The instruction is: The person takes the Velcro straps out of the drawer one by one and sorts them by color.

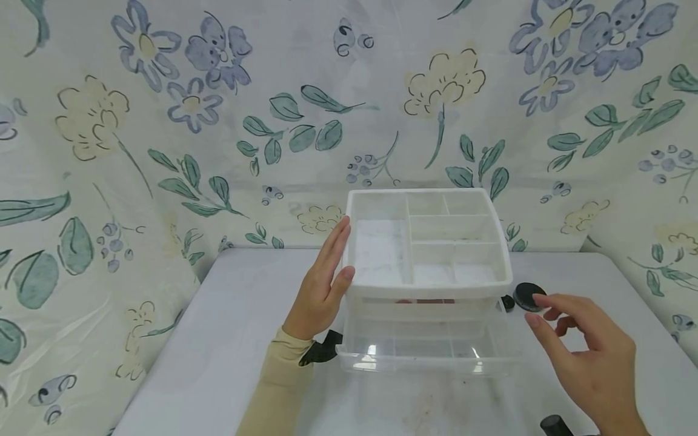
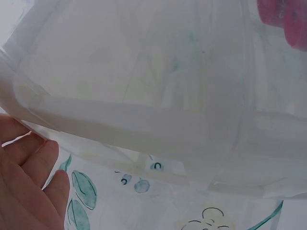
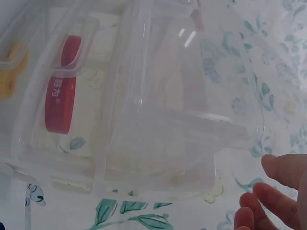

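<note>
Clear drawer [image 1: 425, 365] jutting from the front of the organizer [image 1: 431, 292], left hand [image 1: 320, 297] on its side

Its top tray [image 1: 382, 251] faces up, split by low walls into compartments, with nothing lying in the parts that show. Just below, the clear drawer stands out toward the wearer, perhaps so that its divided inside can be reached from above. Through the organizer's plastic, the right wrist view shows a red item [image 3: 60, 105] with white lettering and, farther along, a yellow item [image 3: 6, 84]; what either is, I cannot tell.

At the organizer's left side, the left hand lies flat along the tray's edge, fingers straight and close together, thumb apart near the front corner. That flat contact is probably there to steady the organizer rather than lift it.

To the organizer's right hangs the right hand [image 1: 591, 351], thumb and index finger apart, the others loosely bent, nothing between them. From the head view its index fingertip overlaps a black disc [image 1: 528, 295] beside the organizer; whether they touch, I cannot tell. In front and to the organizer's right, a black cylinder [image 1: 555, 425] lies on the white table [image 1: 180, 351].
</note>
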Demonstrator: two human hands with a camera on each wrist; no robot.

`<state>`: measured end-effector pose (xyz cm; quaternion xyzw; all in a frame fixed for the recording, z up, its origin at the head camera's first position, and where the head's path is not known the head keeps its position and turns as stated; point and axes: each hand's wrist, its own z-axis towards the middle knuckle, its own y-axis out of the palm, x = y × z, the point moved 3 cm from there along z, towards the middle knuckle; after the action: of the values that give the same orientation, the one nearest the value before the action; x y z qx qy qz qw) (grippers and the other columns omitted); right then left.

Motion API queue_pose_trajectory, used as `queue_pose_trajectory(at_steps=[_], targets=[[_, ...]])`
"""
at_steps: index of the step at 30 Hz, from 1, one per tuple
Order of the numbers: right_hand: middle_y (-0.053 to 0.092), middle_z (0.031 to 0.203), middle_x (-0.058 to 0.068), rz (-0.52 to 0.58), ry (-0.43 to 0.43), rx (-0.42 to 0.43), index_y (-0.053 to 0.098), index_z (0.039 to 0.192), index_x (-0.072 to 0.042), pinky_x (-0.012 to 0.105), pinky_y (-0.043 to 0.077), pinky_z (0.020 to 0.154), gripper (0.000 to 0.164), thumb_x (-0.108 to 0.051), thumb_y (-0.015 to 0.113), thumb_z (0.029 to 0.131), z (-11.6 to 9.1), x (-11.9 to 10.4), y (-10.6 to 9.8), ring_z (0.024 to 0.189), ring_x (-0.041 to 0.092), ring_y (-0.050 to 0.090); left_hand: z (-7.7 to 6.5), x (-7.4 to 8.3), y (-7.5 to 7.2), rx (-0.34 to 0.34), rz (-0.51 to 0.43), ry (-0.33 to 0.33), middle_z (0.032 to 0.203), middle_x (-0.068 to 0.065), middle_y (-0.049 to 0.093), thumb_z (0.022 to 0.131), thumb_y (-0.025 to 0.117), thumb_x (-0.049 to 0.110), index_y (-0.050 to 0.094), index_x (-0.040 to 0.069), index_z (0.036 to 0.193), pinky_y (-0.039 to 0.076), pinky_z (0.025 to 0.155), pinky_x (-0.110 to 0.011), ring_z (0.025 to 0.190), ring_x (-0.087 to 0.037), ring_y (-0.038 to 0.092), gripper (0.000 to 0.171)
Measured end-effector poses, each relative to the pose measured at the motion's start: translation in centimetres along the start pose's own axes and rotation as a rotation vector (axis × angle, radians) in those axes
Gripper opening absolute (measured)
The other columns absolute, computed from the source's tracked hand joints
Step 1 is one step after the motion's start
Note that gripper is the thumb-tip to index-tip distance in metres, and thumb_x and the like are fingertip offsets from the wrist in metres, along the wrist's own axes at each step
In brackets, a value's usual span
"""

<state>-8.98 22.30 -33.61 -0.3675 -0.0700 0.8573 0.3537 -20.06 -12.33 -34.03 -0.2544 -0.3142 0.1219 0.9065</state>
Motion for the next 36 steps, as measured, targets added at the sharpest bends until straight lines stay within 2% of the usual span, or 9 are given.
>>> queue_pose_trajectory(at_steps=[7, 13, 17, 20, 22, 24, 29, 36], targets=[[0.069, 0.097, -0.009, 0.063, -0.007, 0.062, 0.073, 0.105, 0.006, 0.007, 0.043, 0.072, 0.04, 0.017, 0.081, 0.067, -1.5, -1.4, 0.1, 0.08, -0.001, 0.056, 0.1, 0.1, 0.0, 0.0, -0.003, 0.003, 0.168, -0.005, 0.018, 0.109, 0.032, 0.047, 0.021, 0.003, 0.16, 0.02, 0.123, -0.038, 0.153, -0.024, 0.019, 0.068], [0.067, 0.089, -0.008, -0.056, 0.064, 0.052, 0.074, 0.105, 0.002, 0.006, 0.041, 0.071, 0.047, 0.015, 0.087, 0.062, -2.7, -2.9, 0.3, 0.077, -0.004, 0.05, 0.0, 0.1, 0.0, 0.012, -0.006, 0.017, 0.167, -0.008, 0.018, 0.11, 0.035, 0.042, 0.021, 0.004, 0.16, 0.019, 0.123, -0.035, 0.153, -0.025, 0.019, 0.065], [0.067, 0.086, 0.0, -0.074, 0.046, 0.057, 0.074, 0.104, 0.003, 0.005, 0.04, 0.071, 0.048, 0.013, 0.09, 0.059, -3.6, -3.3, 0.5, 0.078, -0.004, 0.049, 0.0, 0.1, 0.0, 0.011, -0.011, 0.018, 0.167, -0.008, 0.018, 0.11, 0.035, 0.042, 0.021, 0.003, 0.16, 0.019, 0.123, -0.036, 0.153, -0.026, 0.019, 0.065], [0.066, 0.084, 0.007, -0.03, -0.01, 0.086, 0.073, 0.101, 0.006, 0.005, 0.041, 0.072, 0.039, -0.016, 0.091, 0.074, -4.3, -3.3, 0.7, 0.079, -0.004, 0.05, 0.0, 0.1, 0.0, 0.008, -0.009, 0.014, 0.167, -0.008, 0.018, 0.109, 0.034, 0.045, 0.022, 0.003, 0.16, 0.019, 0.123, -0.037, 0.153, -0.026, 0.019, 0.066], [0.066, 0.082, 0.01, -0.026, -0.05, 0.11, 0.073, 0.098, 0.007, 0.005, 0.041, 0.071, 0.05, -0.038, 0.084, 0.083, -4.6, -3.4, 0.9, 0.079, -0.004, 0.05, 0.0, 0.1, 0.0, 0.008, -0.008, 0.01, 0.167, -0.007, 0.018, 0.109, 0.034, 0.045, 0.021, 0.004, 0.16, 0.019, 0.123, -0.037, 0.153, -0.026, 0.019, 0.066], [0.065, 0.079, 0.012, -0.041, -0.089, 0.131, 0.073, 0.095, 0.008, 0.004, 0.041, 0.069, 0.066, -0.058, 0.071, 0.086, -4.9, -3.5, 1.1, 0.079, -0.005, 0.05, 0.0, 0.1, 0.0, 0.009, -0.008, 0.008, 0.167, -0.007, 0.018, 0.109, 0.034, 0.045, 0.021, 0.005, 0.16, 0.019, 0.123, -0.037, 0.153, -0.026, 0.019, 0.066], [0.062, 0.074, 0.01, -0.107, -0.167, 0.134, 0.072, 0.089, 0.005, 0.007, 0.04, 0.061, 0.068, -0.062, 0.064, 0.09, -5.6, -3.9, 1.4, 0.078, -0.005, 0.05, 0.0, 0.2, 0.0, 0.008, -0.003, 0.004, 0.167, -0.007, 0.018, 0.109, 0.034, 0.045, 0.021, 0.006, 0.16, 0.019, 0.123, -0.035, 0.153, -0.025, 0.019, 0.066], [0.062, 0.072, 0.008, -0.005, -0.38, 0.153, 0.071, 0.084, 0.003, 0.005, 0.044, 0.066, 0.052, -0.048, 0.069, 0.092, -6.3, -4.1, 2.4, 0.07, 0.007, 0.056, 0.0, 0.1, 0.1, 0.015, -0.007, 0.013, 0.167, -0.009, 0.018, 0.11, 0.034, 0.044, 0.021, 0.004, 0.16, 0.019, 0.123, -0.035, 0.152, -0.025, 0.02, 0.065]])
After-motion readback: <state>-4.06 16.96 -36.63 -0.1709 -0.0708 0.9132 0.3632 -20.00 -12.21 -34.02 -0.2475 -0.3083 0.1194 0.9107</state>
